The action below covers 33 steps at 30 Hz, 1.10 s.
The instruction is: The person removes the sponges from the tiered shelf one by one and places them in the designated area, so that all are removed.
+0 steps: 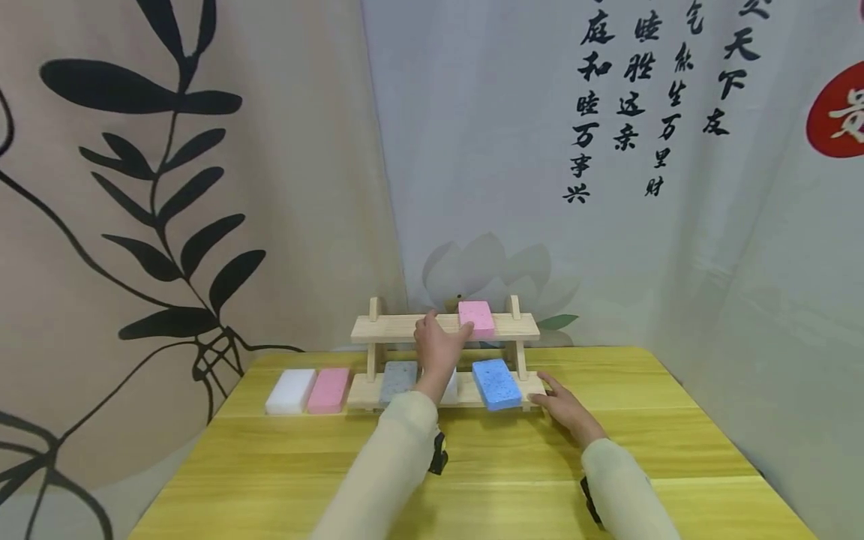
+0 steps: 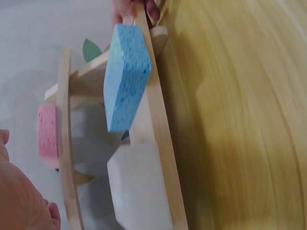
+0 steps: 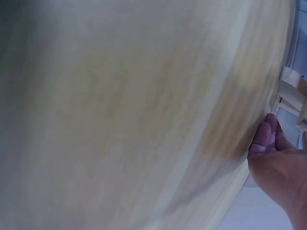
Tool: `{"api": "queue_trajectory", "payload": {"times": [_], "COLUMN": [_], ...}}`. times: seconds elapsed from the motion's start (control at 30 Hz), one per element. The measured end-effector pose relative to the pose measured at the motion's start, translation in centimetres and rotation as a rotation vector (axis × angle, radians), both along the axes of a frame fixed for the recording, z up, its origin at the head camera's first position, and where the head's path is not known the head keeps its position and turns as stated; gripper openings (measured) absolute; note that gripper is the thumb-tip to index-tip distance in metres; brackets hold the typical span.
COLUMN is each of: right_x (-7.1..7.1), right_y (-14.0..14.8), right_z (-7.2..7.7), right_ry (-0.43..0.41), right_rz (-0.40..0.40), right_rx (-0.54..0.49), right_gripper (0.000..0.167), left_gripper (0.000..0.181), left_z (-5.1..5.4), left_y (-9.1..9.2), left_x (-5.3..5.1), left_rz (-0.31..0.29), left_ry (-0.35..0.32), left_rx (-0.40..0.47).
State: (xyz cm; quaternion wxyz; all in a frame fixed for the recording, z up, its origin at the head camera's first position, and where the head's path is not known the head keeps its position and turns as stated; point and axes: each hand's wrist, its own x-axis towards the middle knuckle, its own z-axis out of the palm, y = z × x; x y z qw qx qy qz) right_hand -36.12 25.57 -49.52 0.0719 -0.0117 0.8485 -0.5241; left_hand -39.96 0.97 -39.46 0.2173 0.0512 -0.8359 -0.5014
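A two-tier wooden rack (image 1: pixel 388 328) stands on the table. My left hand (image 1: pixel 440 352) is raised before its upper shelf, fingers spread and holding nothing. Its thumb is beside the pink sponge (image 1: pixel 476 318) in the head view; a gap separates hand (image 2: pixel 21 196) and pink sponge (image 2: pixel 48 134) in the left wrist view. My right hand (image 1: pixel 565 409) grips the lower shelf's right end between thumb and fingers. On that shelf are a grey sponge (image 1: pixel 398 381), a white sponge (image 1: pixel 450 388) partly behind my left arm, and a tilted blue sponge (image 1: pixel 497 385).
Left of the rack, a white sponge (image 1: pixel 291 391) and a pink sponge (image 1: pixel 328 391) lie side by side on the wood-patterned table (image 1: pixel 499 480). Printed curtains (image 1: pixel 317 187) hang behind the table.
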Motion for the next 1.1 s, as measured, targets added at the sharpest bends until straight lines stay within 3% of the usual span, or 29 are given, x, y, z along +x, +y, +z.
{"api": "queue_trajectory", "payload": {"times": [0.57,0.83,1.1], "right_x": [-0.2,-0.3,-0.3], "right_y": [-0.1,0.1,0.0], "right_z": [-0.4,-0.5,-0.5], "right_ry": [0.024,-0.001,0.006], "right_rz": [-0.004,-0.032,-0.046], "right_rx": [0.001,-0.032,-0.031], "right_gripper": [0.075,0.071,0.071], "left_gripper": [0.086,0.084,0.077], "left_z": [-1.9,-2.1,-2.3], "left_y": [4.4,5.7,6.3], "left_x": [-1.2,-1.7,-2.1], "left_rz": [0.112,0.148,0.183], "left_ry": [0.015,-0.008,0.001], "left_rx": [0.004,0.033,0.005]}}
